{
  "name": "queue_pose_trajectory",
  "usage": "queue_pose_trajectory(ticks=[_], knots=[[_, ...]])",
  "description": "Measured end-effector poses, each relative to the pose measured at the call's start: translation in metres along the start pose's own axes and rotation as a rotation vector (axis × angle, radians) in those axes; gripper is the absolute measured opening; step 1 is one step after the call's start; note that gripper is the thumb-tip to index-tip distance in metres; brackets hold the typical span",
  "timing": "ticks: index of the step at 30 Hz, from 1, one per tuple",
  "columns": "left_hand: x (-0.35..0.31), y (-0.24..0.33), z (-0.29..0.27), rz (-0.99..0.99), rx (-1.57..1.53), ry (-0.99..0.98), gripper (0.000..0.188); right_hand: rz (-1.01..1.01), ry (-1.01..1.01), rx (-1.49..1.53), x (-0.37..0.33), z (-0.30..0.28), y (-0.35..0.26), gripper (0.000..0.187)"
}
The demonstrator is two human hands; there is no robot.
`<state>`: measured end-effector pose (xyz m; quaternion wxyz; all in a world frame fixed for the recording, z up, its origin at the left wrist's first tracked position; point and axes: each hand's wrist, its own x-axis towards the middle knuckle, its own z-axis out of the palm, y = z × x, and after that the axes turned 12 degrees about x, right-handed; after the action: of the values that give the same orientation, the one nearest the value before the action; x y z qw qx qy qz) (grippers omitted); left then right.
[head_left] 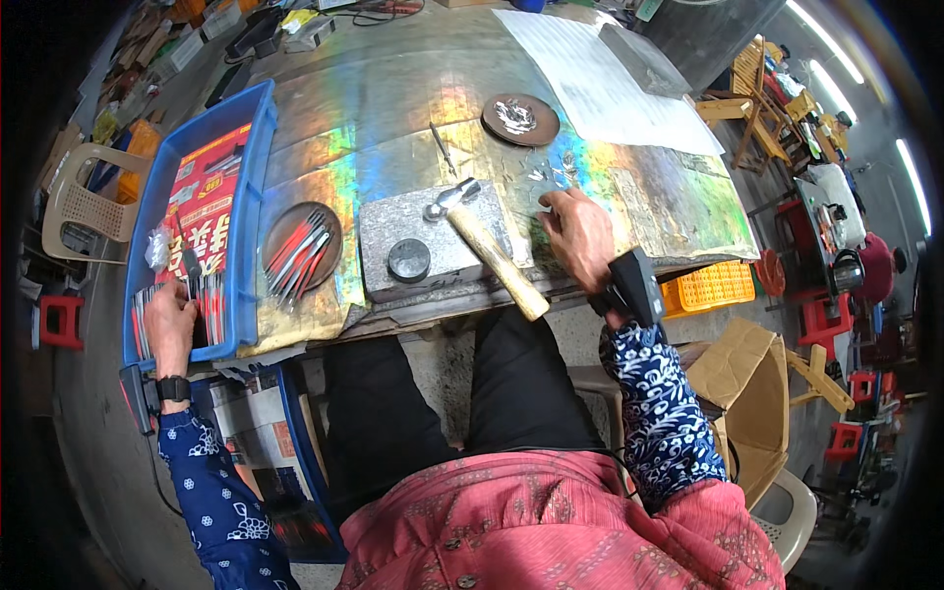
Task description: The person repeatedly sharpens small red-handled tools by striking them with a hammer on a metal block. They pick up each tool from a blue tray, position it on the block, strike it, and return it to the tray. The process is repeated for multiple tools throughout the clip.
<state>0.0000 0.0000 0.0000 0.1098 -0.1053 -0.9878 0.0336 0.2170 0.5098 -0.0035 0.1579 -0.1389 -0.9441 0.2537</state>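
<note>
My left hand (170, 320) reaches into the near end of a long blue plastic crate (258, 177). Its fingers curl down among a packed row of slim red-and-silver pieces (210, 307); the fingertips are partly hidden. Over the tabletop, my right hand (578, 234) is closed, with thumb and forefinger drawn together beside small scattered metal bits (551, 169); anything between them is too small to tell. A hammer (497, 258) with a pale wooden handle lies across a grey block (383, 218), next to a dark round metal piece (409, 260). More slim red-and-silver pieces (298, 258) rest on a brown plate (327, 228).
A second brown plate (489, 126) holds small silvery slivers. Near it lies a thin pointed rod (442, 147). White sheeting (590, 88) covers the far right of the table, with a metal block (644, 61) on it. A yellow basket (710, 288) and cardboard box (742, 379) stand at the right.
</note>
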Motion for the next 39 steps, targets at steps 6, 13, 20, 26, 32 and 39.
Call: queue_pose_trajectory(ticks=[6,13,20,26,32,39], knots=[[-0.021,0.030,-0.028,-0.102,-0.356,0.287,0.026,0.000,0.032,-0.140,0.020,0.017,0.007,0.018],[-0.033,0.094,-0.080,0.050,-1.002,0.199,0.019,-0.170,0.089,-0.266,0.031,0.025,0.007,0.006],[-0.048,0.177,-0.097,0.126,-1.386,-0.085,0.016,-0.376,0.030,0.110,0.045,0.036,0.024,0.028],[-0.056,0.219,-0.086,0.157,-1.558,-0.116,0.015,-0.483,-0.006,0.090,0.050,0.028,0.040,0.022],[-0.062,0.232,-0.072,0.199,-1.522,-0.046,0.018,-0.231,-0.039,-0.140,0.018,0.006,0.014,0.018],[-0.078,0.241,-0.058,0.212,-1.385,-0.033,0.014,-0.031,-0.043,0.093,-0.007,-0.011,-0.009,0.013]])
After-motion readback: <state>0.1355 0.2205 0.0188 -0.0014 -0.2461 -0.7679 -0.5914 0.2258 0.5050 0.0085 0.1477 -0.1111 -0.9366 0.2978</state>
